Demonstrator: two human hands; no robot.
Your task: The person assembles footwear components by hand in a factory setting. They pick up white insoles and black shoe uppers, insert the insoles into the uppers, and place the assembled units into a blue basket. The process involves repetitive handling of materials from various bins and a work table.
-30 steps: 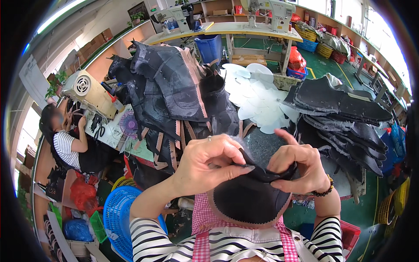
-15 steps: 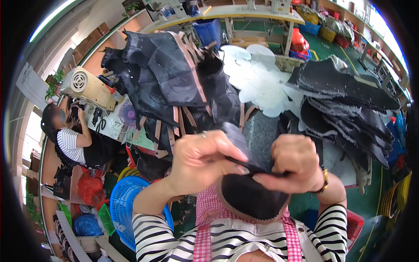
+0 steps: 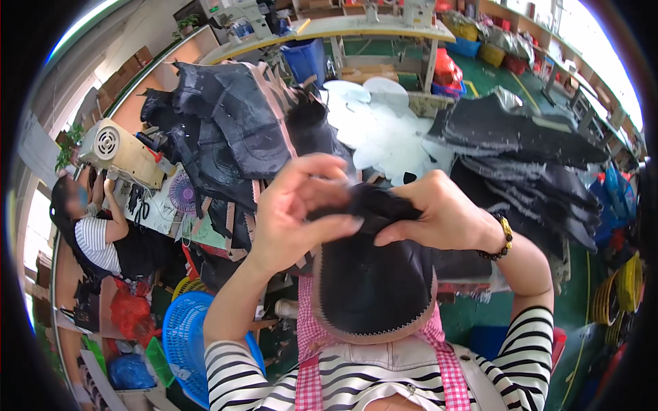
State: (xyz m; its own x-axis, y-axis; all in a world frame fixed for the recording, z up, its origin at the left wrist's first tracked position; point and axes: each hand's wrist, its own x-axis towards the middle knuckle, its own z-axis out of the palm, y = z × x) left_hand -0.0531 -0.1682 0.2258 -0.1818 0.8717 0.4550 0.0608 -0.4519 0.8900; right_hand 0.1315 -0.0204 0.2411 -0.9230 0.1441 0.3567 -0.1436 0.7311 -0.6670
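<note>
We saw the black piece with its zigzag-cut brown border hanging near the wearer's chest, its upper part bunched between both hands. The right hand had thumb and fingers closed on the bunched material; the left hand had its fingers curled and partly spread at the bunch's left side, too blurred for us to tell whether they gripped it. We judged the step in hand to be working that gathered part, and felt the next move called for a steady right pinch and a sure left hold.
</note>
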